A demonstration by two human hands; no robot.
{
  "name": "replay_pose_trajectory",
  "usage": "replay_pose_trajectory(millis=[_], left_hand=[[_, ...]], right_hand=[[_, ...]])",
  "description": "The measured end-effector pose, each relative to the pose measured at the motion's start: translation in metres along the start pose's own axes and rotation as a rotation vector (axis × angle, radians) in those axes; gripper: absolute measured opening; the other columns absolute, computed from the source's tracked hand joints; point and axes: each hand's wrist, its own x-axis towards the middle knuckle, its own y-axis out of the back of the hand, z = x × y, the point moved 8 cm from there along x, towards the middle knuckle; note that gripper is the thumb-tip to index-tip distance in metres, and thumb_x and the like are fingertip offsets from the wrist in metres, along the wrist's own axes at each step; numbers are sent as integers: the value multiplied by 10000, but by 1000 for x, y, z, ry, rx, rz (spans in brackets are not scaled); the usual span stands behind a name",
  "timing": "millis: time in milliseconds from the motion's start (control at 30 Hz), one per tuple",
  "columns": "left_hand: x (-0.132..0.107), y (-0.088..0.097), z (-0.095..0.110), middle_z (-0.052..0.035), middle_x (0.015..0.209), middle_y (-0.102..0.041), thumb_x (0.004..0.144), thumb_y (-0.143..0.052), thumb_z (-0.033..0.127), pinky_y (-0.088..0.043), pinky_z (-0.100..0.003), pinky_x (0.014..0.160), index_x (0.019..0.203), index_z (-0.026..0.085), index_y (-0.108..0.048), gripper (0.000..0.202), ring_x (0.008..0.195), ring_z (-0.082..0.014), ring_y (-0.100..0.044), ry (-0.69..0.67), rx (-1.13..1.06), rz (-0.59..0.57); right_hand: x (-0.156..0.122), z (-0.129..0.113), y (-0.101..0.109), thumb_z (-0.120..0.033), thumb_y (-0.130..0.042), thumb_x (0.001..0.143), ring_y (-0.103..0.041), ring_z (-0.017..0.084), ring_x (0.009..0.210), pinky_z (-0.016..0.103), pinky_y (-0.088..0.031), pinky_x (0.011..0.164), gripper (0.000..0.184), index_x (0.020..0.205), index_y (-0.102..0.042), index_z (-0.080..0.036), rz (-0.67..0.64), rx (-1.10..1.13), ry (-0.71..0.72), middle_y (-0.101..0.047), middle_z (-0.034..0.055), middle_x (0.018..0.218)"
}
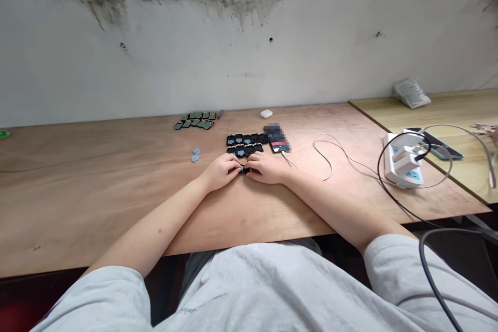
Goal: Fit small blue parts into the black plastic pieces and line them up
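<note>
My left hand (221, 170) and my right hand (266, 167) rest together on the wooden table (97, 187), fingers curled around one small black square part (244, 169) pinched between them. Just beyond my fingers lie two rows of several similar black square parts (246, 144). A pile of several green-grey chips (195, 120) lies farther back to the left. Two tiny pale blue pieces (195, 154) sit left of my left hand.
A phone (277, 138) with a white cable (330, 158) lies right of the black parts. A white earbud case (266, 113) sits near the wall. A power strip with chargers (404, 162) and black cables lies at the right, by a second lighter table (447, 109).
</note>
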Motion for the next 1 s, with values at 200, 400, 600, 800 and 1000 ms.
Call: replay_pose_trajectory(millis=[200, 400, 600, 800, 1000], left_hand=[[-7, 2, -3, -120, 1225, -668, 1004, -582, 302, -566, -416, 1009, 1087, 238, -786, 230, 1151, -246, -643, -41, 30, -54], [-6, 0, 5, -121, 1311, -675, 955, -638, 277, -531, -504, 1066, 1094, 265, -798, 212, 1214, -300, -623, -127, 196, -147], [-2, -3, 9, -117, 1290, -697, 986, -600, 248, -552, -475, 1000, 1034, 247, -794, 200, 1155, -282, -656, -170, 244, -138], [-3, -2, 1, -117, 1191, -708, 980, -632, 233, -576, -403, 948, 1005, 231, -772, 143, 1089, -248, -685, -116, 77, -53], [-5, 1, 5, -118, 1218, -697, 1006, -596, 247, -571, -395, 904, 1014, 239, -774, 179, 1045, -235, -684, -152, 123, -57]], right_hand=[[1, -2, 1, -307, -627, 1003, -599, 260, 997, 408, -490, 904, 213, 1136, -741, -186, 1, -4, 20, -691, 116, 1093], [1, 0, 0, -267, -640, 985, -608, 266, 1027, 414, -492, 911, 198, 1140, -741, -195, -11, 10, -3, -700, 120, 1120], [3, -3, 6, -214, -662, 952, -620, 258, 994, 400, -502, 902, 144, 1063, -749, -184, -1, 57, 7, -729, 109, 1093], [5, -1, 7, -204, -680, 935, -627, 233, 900, 373, -497, 852, 90, 977, -757, -182, -5, 80, -27, -725, 90, 970], [4, 0, 8, -183, -681, 921, -625, 232, 895, 370, -497, 849, 98, 983, -757, -183, 0, 81, -20, -727, 89, 981]])
